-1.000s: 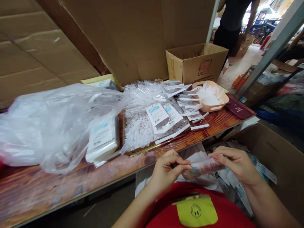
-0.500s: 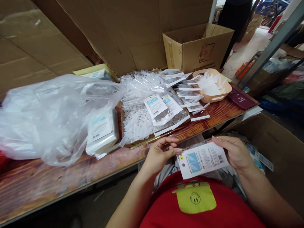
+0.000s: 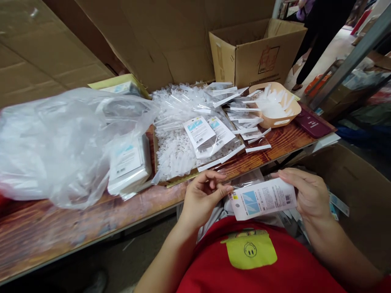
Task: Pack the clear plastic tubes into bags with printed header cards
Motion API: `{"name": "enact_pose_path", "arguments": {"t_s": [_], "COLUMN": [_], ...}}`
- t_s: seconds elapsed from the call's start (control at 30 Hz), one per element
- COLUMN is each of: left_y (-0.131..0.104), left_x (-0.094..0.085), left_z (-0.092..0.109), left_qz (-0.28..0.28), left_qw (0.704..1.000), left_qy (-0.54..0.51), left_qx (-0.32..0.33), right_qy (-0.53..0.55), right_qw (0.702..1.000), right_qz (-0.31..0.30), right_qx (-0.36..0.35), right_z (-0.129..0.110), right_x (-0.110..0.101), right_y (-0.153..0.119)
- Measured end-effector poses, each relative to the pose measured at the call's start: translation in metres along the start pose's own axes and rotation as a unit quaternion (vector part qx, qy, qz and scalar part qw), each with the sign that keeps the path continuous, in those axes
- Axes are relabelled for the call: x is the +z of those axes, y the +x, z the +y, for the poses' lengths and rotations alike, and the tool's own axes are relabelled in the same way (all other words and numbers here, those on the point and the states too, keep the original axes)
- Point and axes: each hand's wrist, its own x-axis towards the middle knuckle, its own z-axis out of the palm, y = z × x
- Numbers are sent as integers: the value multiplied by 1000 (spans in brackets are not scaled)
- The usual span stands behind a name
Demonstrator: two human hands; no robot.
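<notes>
Between my two hands, over my lap at the table's front edge, is a clear plastic bag with a printed white card point(image 3: 262, 198) bearing blue pictures and a barcode. My left hand point(image 3: 204, 196) pinches its left end between thumb and fingers. The right end is gripped by my right hand point(image 3: 307, 194), its thumb on top. Just beyond lies a shallow box point(image 3: 174, 156) heaped with small white translucent plastic pieces. Two carded bags point(image 3: 200, 132) rest on that heap. Several bags with white sealing strips point(image 3: 246, 118) overlap at its right.
A peach basket point(image 3: 279, 118) holds white strips; a dark red phone-like case point(image 3: 314, 123) lies beside it. At left are a large plastic bag point(image 3: 55, 142) and a stack of carded bags point(image 3: 130, 162). An open carton point(image 3: 256, 57) stands behind, another box point(image 3: 360, 183) low right. A person's legs point(image 3: 320, 36) show behind.
My view has tilted slightly. The hands keep hold of the carded bag, which has turned a little and tipped. More of the person's legs shows at the back.
</notes>
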Motion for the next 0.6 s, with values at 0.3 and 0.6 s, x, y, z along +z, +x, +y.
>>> {"name": "enact_pose_path", "arguments": {"t_s": [0.3, 0.6], "left_y": [-11, -13], "left_x": [2, 4], "left_z": [10, 12], "left_qz": [-13, -13], "left_qw": [999, 996], "left_qy": [-35, -89], "left_qx": [20, -6], "right_qy": [-1, -4], "right_qw": [999, 1000], "right_qz": [-41, 11], "right_qx": [-20, -27], "right_z": [0, -4], "right_x": [-4, 5], "right_y": [3, -1]}}
